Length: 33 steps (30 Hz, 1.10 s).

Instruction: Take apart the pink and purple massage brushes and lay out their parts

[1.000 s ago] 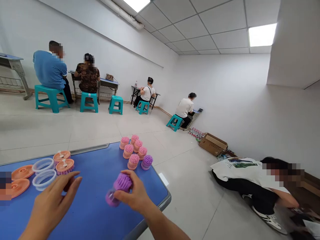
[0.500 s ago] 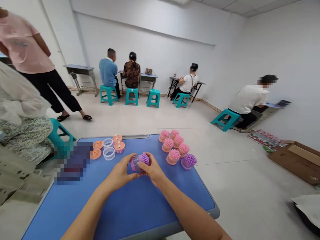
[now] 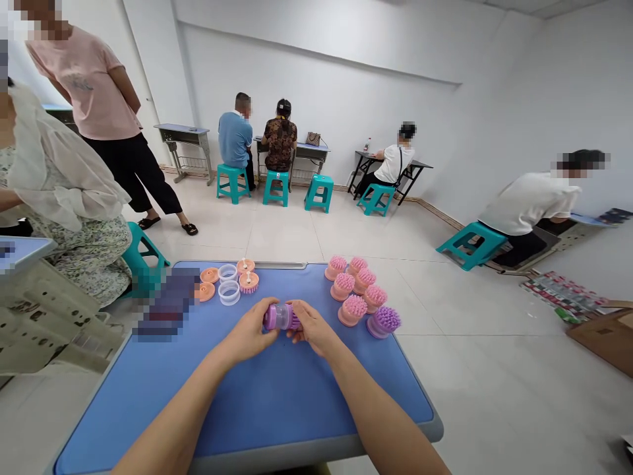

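Observation:
A purple bristle brush with a clear middle section (image 3: 282, 316) lies sideways between my hands, just above the blue table (image 3: 277, 409). My left hand (image 3: 254, 332) is wrapped round its smooth purple end. The fingers of my right hand (image 3: 311, 328) close over its bristled end and hide much of the bristles. To the right, several pink bristle brushes (image 3: 353, 309) stand in a group, bristles up, with a purple bristle brush (image 3: 384, 322) nearest me. To the left are two clear rings (image 3: 229, 293), orange discs (image 3: 204, 291) and orange bristled heads (image 3: 248, 282) lying bristles down.
A blurred-out dark patch (image 3: 168, 303) covers the table's left side. A person in a pale blouse (image 3: 74, 178) sits close on the left, by another desk (image 3: 30, 251). Further off, people sit on teal stools (image 3: 277, 188) along the wall. A cardboard box (image 3: 603, 336) lies on the floor at right.
The purple brush has turned from tilted to nearly level, and my right hand now covers more of its bristles. The whole view has swung slightly left.

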Motion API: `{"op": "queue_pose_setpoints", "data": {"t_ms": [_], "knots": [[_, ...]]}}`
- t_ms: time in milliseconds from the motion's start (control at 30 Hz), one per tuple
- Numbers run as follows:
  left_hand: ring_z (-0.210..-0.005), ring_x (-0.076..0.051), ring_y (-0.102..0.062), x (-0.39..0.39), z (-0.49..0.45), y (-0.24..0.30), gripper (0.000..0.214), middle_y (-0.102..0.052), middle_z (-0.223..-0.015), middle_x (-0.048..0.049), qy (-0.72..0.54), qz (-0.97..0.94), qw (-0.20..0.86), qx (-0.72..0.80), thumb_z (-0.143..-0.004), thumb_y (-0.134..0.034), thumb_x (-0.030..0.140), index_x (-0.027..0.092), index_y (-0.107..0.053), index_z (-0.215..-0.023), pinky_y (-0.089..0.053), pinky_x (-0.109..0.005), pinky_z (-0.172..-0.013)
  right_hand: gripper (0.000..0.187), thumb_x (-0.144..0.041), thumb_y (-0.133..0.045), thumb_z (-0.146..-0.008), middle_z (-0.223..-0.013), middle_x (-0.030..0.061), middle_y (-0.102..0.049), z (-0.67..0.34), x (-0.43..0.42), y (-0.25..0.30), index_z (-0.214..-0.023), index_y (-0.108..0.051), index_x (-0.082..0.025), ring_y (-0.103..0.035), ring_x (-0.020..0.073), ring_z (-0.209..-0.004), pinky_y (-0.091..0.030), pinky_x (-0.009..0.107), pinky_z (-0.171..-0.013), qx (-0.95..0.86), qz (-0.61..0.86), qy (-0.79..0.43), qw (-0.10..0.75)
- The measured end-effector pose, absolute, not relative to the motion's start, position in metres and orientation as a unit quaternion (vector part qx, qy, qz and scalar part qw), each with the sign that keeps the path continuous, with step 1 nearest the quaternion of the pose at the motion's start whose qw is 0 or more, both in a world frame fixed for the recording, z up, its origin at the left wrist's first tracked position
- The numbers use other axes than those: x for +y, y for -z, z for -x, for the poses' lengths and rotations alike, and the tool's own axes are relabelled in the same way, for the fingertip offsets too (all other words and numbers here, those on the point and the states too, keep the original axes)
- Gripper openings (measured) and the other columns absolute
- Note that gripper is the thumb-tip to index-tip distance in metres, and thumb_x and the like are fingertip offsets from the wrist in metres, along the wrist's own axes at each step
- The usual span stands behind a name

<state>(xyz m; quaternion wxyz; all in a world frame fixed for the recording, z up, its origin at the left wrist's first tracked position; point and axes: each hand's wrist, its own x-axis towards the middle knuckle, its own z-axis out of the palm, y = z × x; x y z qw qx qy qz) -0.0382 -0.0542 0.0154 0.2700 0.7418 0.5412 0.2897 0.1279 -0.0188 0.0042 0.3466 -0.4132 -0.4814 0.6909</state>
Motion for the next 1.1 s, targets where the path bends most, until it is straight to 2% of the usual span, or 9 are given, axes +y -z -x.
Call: {"op": "queue_pose_setpoints", "data": {"t_ms": [133,367,633,767,933,1100], "knots": [[-0.104,-0.022,-0.052,-0.056,0.035,-0.011,0.050,-0.051,-0.116,-0.0093,-0.282,-0.754,0.256,0.535,-0.070,-0.051,0.015,0.020,-0.039,-0.118,-0.044,-0.035,-0.087,0.041,-0.052,-0.064,-0.066,-0.061,-0.0053,-0.057,-0.126,-0.021,-0.002,-0.087,-0.055,-0.019,-0.051,0.0068,-0.041,-0.038,0.016,-0.034,-0.490,0.426,-0.688,0.323],[-0.092,-0.021,-0.055,-0.058,0.031,-0.006,0.041,-0.054,-0.101,-0.0048,-0.269,-0.753,0.222,0.557,-0.066,-0.063,0.020,0.022,-0.050,-0.105,-0.045,-0.033,-0.080,0.042,-0.055,-0.059,-0.070,-0.058,-0.0052,-0.058,-0.127,-0.022,0.006,-0.095,-0.054,-0.021,-0.052,0.0081,-0.042,-0.040,0.017,-0.036,-0.500,0.436,-0.687,0.296],[-0.104,-0.022,-0.048,-0.058,0.033,-0.003,0.043,-0.051,-0.112,-0.0077,-0.277,-0.769,0.204,0.539,-0.069,-0.058,0.010,0.020,-0.048,-0.109,-0.040,-0.033,-0.089,0.042,-0.053,-0.065,-0.065,-0.062,-0.0039,-0.060,-0.125,-0.025,0.002,-0.087,-0.053,-0.020,-0.055,0.0080,-0.047,-0.043,0.017,-0.040,-0.504,0.431,-0.684,0.305],[-0.101,-0.022,-0.050,-0.058,0.033,-0.002,0.043,-0.054,-0.109,-0.0062,-0.269,-0.774,0.217,0.530,-0.070,-0.059,0.014,0.022,-0.047,-0.110,-0.041,-0.034,-0.086,0.043,-0.053,-0.067,-0.064,-0.061,-0.0041,-0.059,-0.125,-0.025,-0.002,-0.088,-0.053,-0.019,-0.055,0.0089,-0.048,-0.044,0.019,-0.042,-0.504,0.426,-0.689,0.299],[-0.096,-0.022,-0.053,-0.057,0.031,-0.005,0.039,-0.056,-0.104,-0.0058,-0.267,-0.753,0.239,0.552,-0.069,-0.061,0.019,0.022,-0.047,-0.105,-0.043,-0.034,-0.081,0.051,-0.054,-0.067,-0.063,-0.060,-0.0054,-0.057,-0.125,-0.023,0.001,-0.099,-0.051,-0.021,-0.053,0.0086,-0.044,-0.042,0.019,-0.039,-0.486,0.431,-0.695,0.308],[-0.089,-0.021,-0.055,-0.056,0.032,-0.005,0.036,-0.055,-0.105,-0.0066,-0.268,-0.727,0.271,0.571,-0.070,-0.060,0.025,0.020,-0.047,-0.103,-0.043,-0.032,-0.075,0.053,-0.059,-0.066,-0.059,-0.053,-0.0057,-0.055,-0.123,-0.020,0.008,-0.092,-0.052,-0.020,-0.050,0.0086,-0.042,-0.040,0.019,-0.038,-0.483,0.428,-0.689,0.329]]}}
